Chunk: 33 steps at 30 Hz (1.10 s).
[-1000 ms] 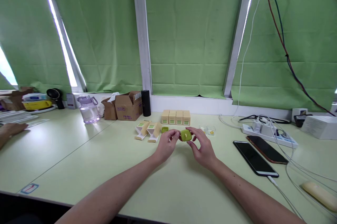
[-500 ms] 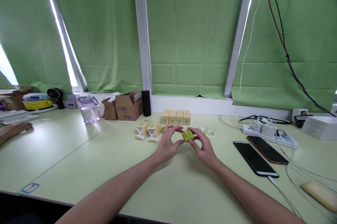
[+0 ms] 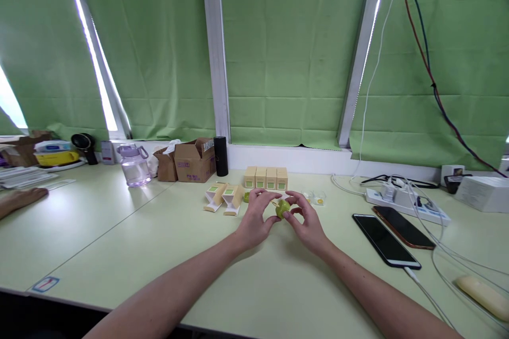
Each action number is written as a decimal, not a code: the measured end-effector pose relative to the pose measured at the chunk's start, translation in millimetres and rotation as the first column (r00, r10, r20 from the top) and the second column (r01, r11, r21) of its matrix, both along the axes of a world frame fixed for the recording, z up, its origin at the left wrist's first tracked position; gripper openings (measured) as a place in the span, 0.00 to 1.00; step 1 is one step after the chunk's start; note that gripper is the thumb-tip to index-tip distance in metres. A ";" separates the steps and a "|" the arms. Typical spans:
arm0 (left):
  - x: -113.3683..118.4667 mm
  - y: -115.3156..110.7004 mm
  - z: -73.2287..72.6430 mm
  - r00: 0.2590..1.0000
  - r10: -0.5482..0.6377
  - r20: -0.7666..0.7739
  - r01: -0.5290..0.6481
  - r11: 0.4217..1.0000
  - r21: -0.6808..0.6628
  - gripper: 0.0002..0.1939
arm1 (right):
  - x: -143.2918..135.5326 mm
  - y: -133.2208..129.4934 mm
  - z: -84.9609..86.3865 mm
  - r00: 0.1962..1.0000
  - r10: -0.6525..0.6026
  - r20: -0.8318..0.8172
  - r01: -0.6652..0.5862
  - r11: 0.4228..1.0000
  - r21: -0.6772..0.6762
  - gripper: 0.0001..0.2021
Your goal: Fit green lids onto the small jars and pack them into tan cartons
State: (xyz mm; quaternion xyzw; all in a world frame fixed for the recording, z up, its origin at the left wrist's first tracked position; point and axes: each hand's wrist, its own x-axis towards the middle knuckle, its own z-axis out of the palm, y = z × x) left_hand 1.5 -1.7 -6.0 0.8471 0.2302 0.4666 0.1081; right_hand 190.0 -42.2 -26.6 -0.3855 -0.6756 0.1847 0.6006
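Over the table, a small glossy green rounded object (image 3: 282, 208) sits between my two hands, raised in front of me. My right hand (image 3: 308, 225) pinches it from the right, thumb below and fingers curved above. From the left, my left hand (image 3: 256, 219) curls around it, with its thumb at the lower left side. A thin pale bit sticks out at the object's upper left. Just behind my left fingers lies another green piece (image 3: 246, 197), partly hidden. Two opened cardboard boxes (image 3: 233, 198) with green labels lie beyond my left hand.
Several closed small boxes (image 3: 265, 177) stand in a row at the back. Clear plastic containers (image 3: 318, 198) lie behind my right hand. Phones (image 3: 385, 240), a power strip (image 3: 407, 206) and cables are on the right. Leftward are a jug (image 3: 134, 165), a carton (image 3: 194, 161) and another person's hand (image 3: 26, 198).
The green object has been turned between my fingers and now shows a different side. My hands stay in nearly the same place. The other person's hand has shifted slightly on the left.
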 end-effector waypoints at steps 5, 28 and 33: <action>0.1 1.0 -0.6 0.999 -0.025 -0.023 0.026 0.999 0.040 0.25 | -0.6 2.1 -2.2 1.000 -0.002 0.006 0.002 1.000 0.002 0.22; 0.3 26.3 -8.1 0.967 0.015 0.254 0.099 0.898 -0.430 0.22 | 25.8 25.5 -21.3 0.852 -0.437 0.287 0.441 0.896 0.055 0.17; 0.5 30.1 -9.9 0.924 -0.028 0.381 0.240 0.817 -0.524 0.25 | 36.2 33.9 -23.0 0.745 -0.518 0.420 0.500 0.850 0.162 0.16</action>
